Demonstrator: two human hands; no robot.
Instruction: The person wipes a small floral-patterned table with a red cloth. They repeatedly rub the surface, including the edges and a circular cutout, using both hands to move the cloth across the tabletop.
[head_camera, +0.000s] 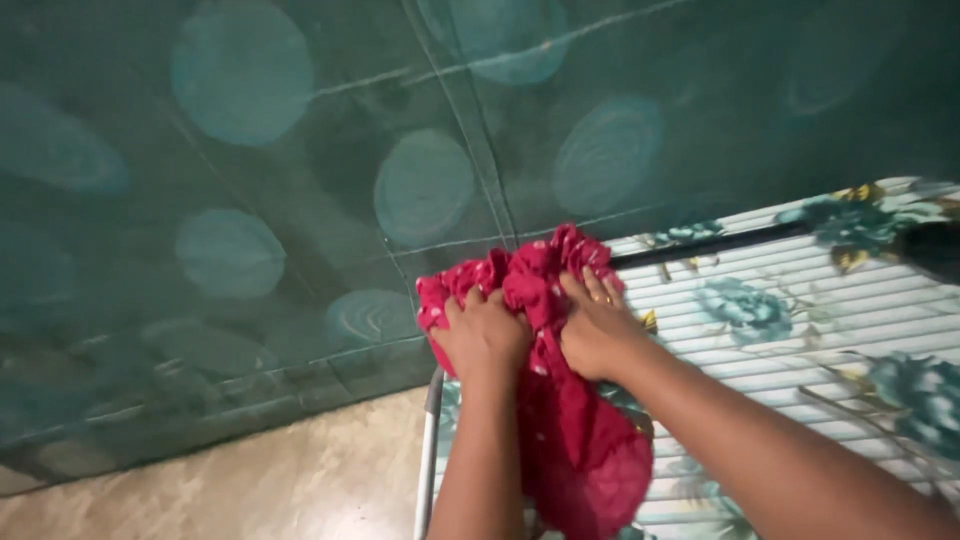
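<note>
Your left hand (485, 335) and right hand (598, 335) are both clenching bunched red cloth (560, 400) at corner of floral-covered bench (800, 320). Loose end is hanging over bench edge; cloth is possibly sliding toward floor (250, 495) if grip is loosening.

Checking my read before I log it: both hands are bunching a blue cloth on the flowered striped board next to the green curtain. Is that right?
Not quite. In the head view the cloth is red, not blue. The rest holds: the left hand and right hand both bunch it on the flowered striped board beside the green curtain.
</note>
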